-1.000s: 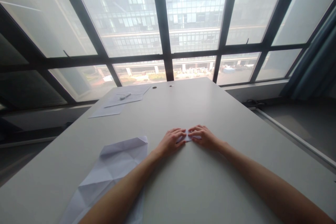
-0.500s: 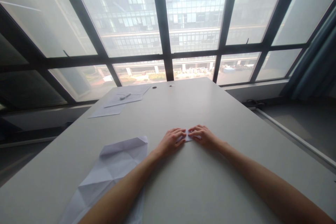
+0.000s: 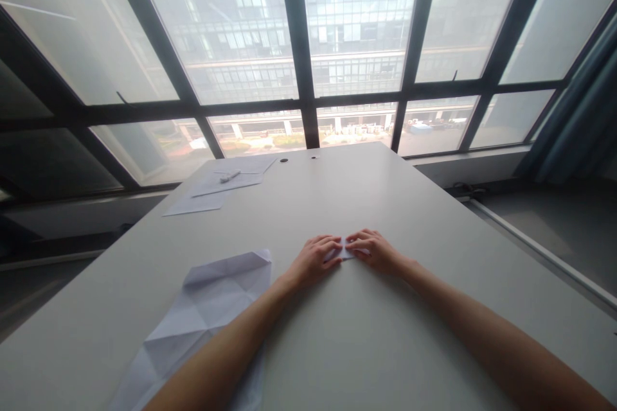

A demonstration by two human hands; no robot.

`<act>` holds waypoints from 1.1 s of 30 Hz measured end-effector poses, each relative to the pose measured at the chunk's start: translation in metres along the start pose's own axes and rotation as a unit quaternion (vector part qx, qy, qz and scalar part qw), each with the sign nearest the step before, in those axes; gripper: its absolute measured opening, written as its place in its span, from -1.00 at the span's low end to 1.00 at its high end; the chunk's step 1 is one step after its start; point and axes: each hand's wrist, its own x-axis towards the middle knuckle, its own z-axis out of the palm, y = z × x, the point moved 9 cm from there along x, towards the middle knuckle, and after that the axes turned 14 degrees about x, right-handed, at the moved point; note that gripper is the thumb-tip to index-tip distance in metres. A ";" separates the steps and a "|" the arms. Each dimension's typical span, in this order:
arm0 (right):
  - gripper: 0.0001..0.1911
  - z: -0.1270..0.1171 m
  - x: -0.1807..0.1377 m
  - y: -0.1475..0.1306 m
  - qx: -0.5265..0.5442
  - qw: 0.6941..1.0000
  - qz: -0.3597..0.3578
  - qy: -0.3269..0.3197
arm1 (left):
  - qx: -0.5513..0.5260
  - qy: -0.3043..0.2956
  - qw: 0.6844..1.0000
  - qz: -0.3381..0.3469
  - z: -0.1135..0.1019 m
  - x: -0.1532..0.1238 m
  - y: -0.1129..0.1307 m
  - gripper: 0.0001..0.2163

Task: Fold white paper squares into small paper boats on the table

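A small folded piece of white paper (image 3: 346, 255) lies on the table between my hands, mostly covered by fingers. My left hand (image 3: 314, 258) is closed on its left part, with the thumb at the near edge and the fingers bent over the top. On the other side, my right hand (image 3: 377, 252) grips the right part in the same way. Only a narrow strip of the paper shows between the fingertips, so its full folded shape is hidden.
A large creased sheet of paper (image 3: 207, 302) lies at the left, partly under my left forearm. Farther back are flat white sheets (image 3: 202, 204) with a pen (image 3: 230, 176) on top. Two cable holes (image 3: 284, 160) sit near the white table's (image 3: 332, 192) far edge, before tall windows.
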 end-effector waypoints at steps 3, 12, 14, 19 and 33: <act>-0.75 -0.001 0.000 -0.001 -0.001 1.000 0.002 -0.003 | 0.001 -0.001 1.000 0.000 0.000 0.000 0.000 -0.74; -0.74 -0.001 0.000 0.000 0.001 1.000 0.002 0.000 | 0.005 -0.007 1.000 -0.002 0.001 -0.001 0.001 -0.75; -0.74 -0.001 0.000 -0.001 0.002 1.000 0.002 -0.002 | 0.006 -0.008 1.000 -0.003 0.000 0.000 0.001 -0.75; -0.75 -0.001 0.001 -0.001 0.004 1.000 0.005 -0.003 | 0.004 -0.004 1.000 0.002 -0.001 0.001 0.002 -0.78; -0.74 -0.001 0.000 -0.001 0.005 1.000 0.006 -0.006 | 0.001 0.002 1.000 0.000 -0.001 0.001 0.001 -0.77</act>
